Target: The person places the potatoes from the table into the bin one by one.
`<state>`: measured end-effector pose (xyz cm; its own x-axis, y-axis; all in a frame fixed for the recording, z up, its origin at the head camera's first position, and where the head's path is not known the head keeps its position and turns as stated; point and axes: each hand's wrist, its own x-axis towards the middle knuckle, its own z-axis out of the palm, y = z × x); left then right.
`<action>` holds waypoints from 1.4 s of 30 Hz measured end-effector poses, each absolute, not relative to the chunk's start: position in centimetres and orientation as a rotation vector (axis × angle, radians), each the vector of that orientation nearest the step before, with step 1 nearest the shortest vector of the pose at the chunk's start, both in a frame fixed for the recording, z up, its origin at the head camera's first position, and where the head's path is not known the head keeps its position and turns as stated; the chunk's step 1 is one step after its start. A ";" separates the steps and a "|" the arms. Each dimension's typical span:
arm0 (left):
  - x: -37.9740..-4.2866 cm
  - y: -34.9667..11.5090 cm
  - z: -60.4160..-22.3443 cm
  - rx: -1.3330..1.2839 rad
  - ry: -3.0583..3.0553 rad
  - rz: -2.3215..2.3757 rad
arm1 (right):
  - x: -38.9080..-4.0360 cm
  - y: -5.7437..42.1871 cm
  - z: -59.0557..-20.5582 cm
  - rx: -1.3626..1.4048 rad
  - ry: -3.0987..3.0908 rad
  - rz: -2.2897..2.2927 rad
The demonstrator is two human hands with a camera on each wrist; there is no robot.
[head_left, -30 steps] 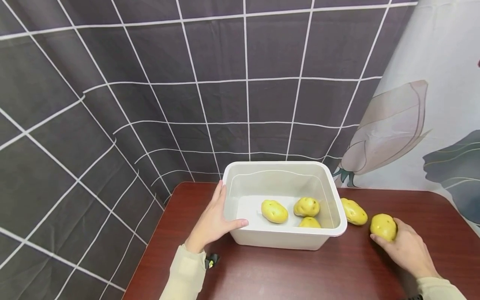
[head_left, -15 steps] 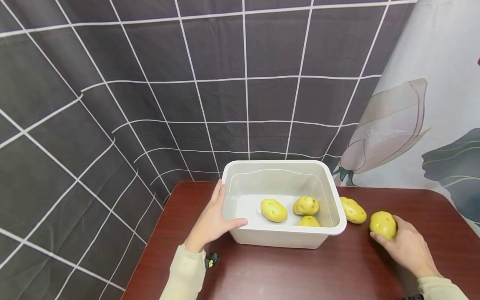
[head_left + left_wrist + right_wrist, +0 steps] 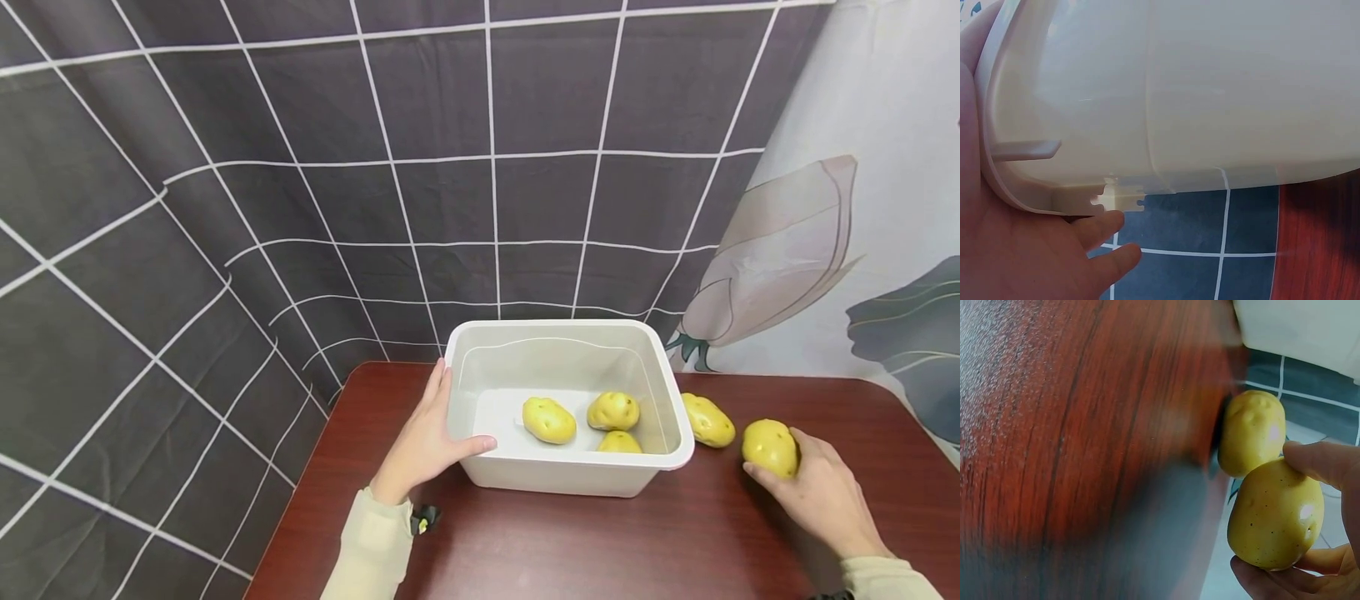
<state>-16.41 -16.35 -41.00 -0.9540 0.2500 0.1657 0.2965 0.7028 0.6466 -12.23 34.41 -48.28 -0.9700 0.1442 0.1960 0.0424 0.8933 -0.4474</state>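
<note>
On the dark red table [image 3: 570, 542], our right hand [image 3: 821, 492] grips a potato [image 3: 769, 447] at the near right; our left hand [image 3: 420, 442] holds the white tub [image 3: 678, 454] by its left wall. We judge a pick-up underway; next, lift it over the rim. Three potatoes lie inside.

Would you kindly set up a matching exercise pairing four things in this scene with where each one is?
Things:
1. left hand
2. right hand
3. three yellow potatoes
4. lone yellow potato

Places:
A. inside the white plastic tub
B. lying on the dark red wooden table, just right of the tub
C. gripping the tub's left rim
D. holding a yellow potato at the table's right side

Pairs: 1-C, 2-D, 3-A, 4-B
</note>
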 end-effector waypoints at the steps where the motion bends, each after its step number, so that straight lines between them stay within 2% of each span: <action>1: -16.4 -16.4 -41.0 -0.456 -2.839 -1.090 | -12.2 34.4 -48.2 -0.139 -2.833 0.664; 42: -16.2 -16.3 -40.7 -0.458 -2.840 -1.114 | -11.7 33.4 -45.5 -0.042 -2.746 0.679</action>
<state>-16.15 -16.33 -40.72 -0.9544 0.2524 0.1597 0.2936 0.6955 0.6558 -11.75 33.38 -45.55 -0.9512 0.1020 0.2912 -0.0455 0.8871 -0.4594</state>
